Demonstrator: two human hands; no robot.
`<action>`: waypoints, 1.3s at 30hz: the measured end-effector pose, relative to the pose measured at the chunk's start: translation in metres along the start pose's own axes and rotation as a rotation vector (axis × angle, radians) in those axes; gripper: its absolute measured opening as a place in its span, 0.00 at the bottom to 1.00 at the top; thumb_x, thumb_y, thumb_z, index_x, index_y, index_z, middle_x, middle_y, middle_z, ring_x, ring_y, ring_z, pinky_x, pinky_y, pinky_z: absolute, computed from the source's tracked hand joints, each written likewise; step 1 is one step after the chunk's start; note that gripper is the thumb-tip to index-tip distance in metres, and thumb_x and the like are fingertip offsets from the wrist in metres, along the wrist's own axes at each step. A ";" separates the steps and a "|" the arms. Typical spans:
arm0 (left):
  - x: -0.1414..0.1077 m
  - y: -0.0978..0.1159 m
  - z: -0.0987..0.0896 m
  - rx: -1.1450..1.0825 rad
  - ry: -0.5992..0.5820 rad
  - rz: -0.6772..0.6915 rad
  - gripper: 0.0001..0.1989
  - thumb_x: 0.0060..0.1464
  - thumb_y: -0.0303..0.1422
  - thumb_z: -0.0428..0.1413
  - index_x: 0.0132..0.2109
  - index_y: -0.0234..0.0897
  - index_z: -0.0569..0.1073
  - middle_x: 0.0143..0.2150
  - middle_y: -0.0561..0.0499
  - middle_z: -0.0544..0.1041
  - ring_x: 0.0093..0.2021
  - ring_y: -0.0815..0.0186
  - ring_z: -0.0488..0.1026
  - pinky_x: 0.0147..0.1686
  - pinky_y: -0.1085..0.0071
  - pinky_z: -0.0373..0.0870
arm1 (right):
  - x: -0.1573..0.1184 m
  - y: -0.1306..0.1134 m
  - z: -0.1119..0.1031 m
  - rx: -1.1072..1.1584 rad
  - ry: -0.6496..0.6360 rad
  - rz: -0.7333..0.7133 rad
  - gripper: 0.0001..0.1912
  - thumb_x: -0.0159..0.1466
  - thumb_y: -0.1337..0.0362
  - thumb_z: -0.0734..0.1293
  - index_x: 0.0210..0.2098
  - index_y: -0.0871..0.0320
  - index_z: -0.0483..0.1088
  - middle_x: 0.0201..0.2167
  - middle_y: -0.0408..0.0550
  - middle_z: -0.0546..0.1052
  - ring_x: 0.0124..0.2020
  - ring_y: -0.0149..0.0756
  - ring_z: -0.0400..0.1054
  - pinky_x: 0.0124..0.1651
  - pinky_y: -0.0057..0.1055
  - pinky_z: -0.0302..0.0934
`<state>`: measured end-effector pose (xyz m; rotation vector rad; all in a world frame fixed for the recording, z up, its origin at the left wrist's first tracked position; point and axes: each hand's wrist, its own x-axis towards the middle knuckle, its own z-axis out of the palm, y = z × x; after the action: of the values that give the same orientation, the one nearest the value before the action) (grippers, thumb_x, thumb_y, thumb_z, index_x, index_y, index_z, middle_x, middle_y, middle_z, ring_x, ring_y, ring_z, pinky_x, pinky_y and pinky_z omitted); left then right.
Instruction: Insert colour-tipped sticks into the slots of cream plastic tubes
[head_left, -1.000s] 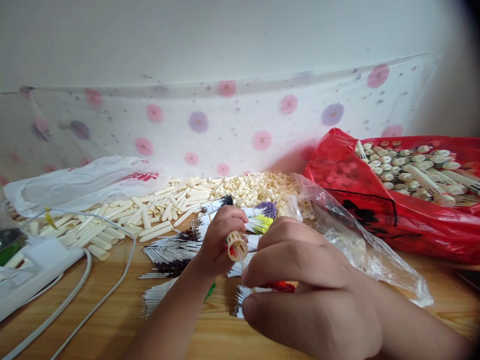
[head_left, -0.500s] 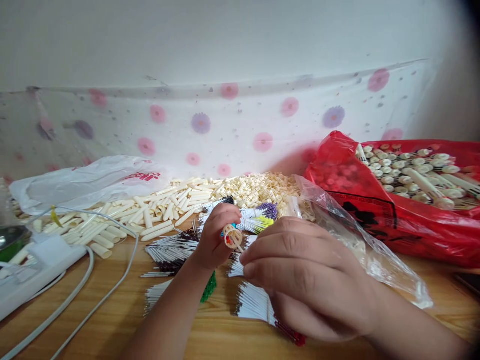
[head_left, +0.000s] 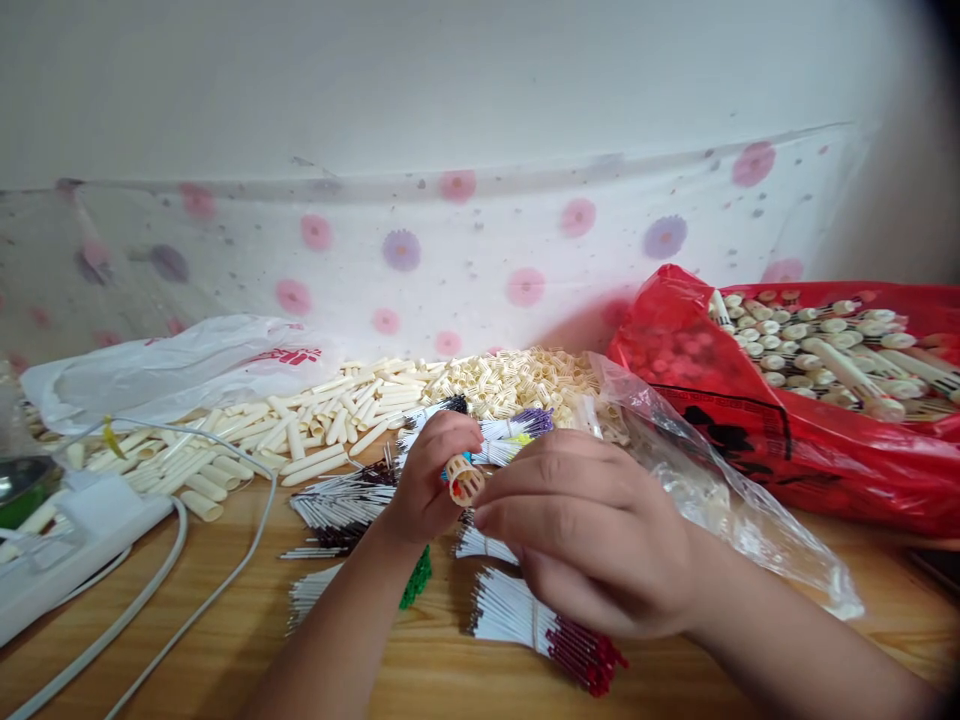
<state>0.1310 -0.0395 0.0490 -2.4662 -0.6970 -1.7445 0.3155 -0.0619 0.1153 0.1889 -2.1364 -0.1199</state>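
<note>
Tube (head_left: pixel 466 475) held up mid-air, slotted end facing near: fiddly bit

It's gripped in the left hand (head_left: pixel 429 478) above the middle of the table (head_left: pixel 435 655), with a spot of red showing inside the open end. The right hand (head_left: pixel 600 530) is brought right up to that end, fingertips bunched; whether anything is pinched there, or the rim actually touched, can't be told.

For work at that mouth, the tube is probably best held firm without being squashed, with the opening turned so the inside can be seen. Nothing should be forced, as the thin slot walls could likely be bent.

Writing-wise: red print is seen on the white bag (head_left: pixel 172 365) far left, black print on the red bag (head_left: pixel 660 345) far right. Neither can be read. No brand can be made out on the power strip (head_left: pixel 45 585) near left, either.
</note>
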 end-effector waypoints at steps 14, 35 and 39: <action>-0.001 0.000 0.002 0.051 -0.076 -0.001 0.11 0.52 0.39 0.46 0.38 0.37 0.65 0.35 0.47 0.66 0.35 0.61 0.64 0.35 0.60 0.62 | -0.004 0.009 0.004 0.066 -0.164 0.148 0.09 0.55 0.74 0.60 0.33 0.63 0.71 0.29 0.49 0.71 0.29 0.30 0.64 0.33 0.28 0.61; 0.001 0.002 0.002 0.039 -0.098 -0.022 0.07 0.50 0.34 0.47 0.35 0.36 0.65 0.34 0.47 0.67 0.36 0.62 0.63 0.36 0.61 0.62 | -0.003 0.004 -0.004 -0.328 -0.223 0.011 0.12 0.63 0.70 0.54 0.32 0.59 0.69 0.31 0.43 0.76 0.27 0.30 0.60 0.28 0.29 0.52; 0.001 0.002 0.001 0.048 -0.104 -0.031 0.07 0.51 0.35 0.47 0.35 0.36 0.65 0.34 0.47 0.67 0.35 0.62 0.63 0.36 0.61 0.62 | -0.003 0.004 -0.006 -0.327 -0.205 0.009 0.13 0.63 0.71 0.55 0.31 0.59 0.69 0.27 0.43 0.75 0.25 0.30 0.60 0.27 0.29 0.52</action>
<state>0.1333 -0.0409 0.0495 -2.5423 -0.7803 -1.5989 0.3219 -0.0576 0.1173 -0.0266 -2.2836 -0.4985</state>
